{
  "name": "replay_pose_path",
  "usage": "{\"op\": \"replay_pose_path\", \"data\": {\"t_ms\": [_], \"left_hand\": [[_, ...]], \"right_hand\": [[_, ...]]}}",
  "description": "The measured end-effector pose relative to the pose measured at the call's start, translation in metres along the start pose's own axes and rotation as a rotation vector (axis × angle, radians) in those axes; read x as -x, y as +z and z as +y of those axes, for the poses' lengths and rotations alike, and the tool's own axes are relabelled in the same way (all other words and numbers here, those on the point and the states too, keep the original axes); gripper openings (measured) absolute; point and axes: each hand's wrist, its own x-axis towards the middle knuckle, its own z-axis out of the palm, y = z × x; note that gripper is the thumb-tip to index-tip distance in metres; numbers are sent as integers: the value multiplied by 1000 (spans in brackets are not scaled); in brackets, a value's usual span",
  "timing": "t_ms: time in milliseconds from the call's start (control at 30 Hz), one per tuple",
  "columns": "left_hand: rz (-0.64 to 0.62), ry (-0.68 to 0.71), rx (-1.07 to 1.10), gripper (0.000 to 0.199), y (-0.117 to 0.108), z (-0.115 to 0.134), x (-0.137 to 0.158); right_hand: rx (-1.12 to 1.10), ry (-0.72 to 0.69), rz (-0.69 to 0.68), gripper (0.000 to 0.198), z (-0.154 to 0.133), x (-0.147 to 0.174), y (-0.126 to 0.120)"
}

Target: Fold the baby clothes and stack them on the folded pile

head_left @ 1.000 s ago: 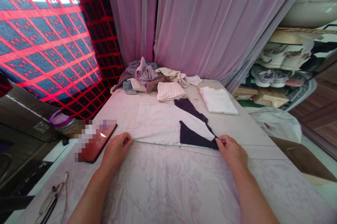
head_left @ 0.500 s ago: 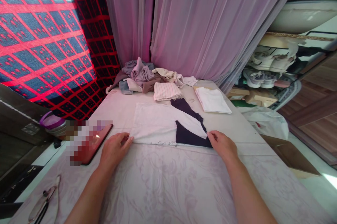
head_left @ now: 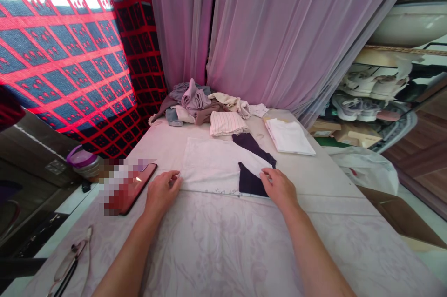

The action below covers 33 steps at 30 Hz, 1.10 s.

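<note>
A white shirt [head_left: 213,159] with dark sleeves [head_left: 248,180] lies flat on the table, folded lengthwise, with its hem to the left and the dark collar end to the right. Small dark print shows along its near edge. My left hand [head_left: 163,191] rests at the hem's near corner, fingers loosely curled and thumb apart from them. Over the near dark sleeve lies my right hand [head_left: 281,187], its fingertips touching the cloth below the collar, thumb and forefinger apart.
Behind the shirt sit a folded striped garment [head_left: 227,123] and a heap of clothes [head_left: 192,101]. Folded white cloth [head_left: 289,136] lies at the back right. A phone [head_left: 134,194] and glasses [head_left: 66,262] are on the left. Beside the table's right edge is a cardboard box [head_left: 398,213].
My right hand has moved left from the collar corner onto the dark sleeve and its pinch has loosened. My left hand's fingers have eased at the hem. The view has shifted slightly.
</note>
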Motion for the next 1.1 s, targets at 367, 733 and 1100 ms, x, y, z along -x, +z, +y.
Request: {"op": "replay_pose_path", "data": {"t_ms": [367,733,1100], "left_hand": [[-178,-96,-180,19,-2,32,-36],[-90,-161,14,25,7,21,-35],[9,181,-237,31,7,39,-22]], "right_hand": [[-34,-83,-115,13,-20,-10,10],[-42,-58,-88,19,-30,-12,9],[-76,-172,61,30,-36,-9,14]]}}
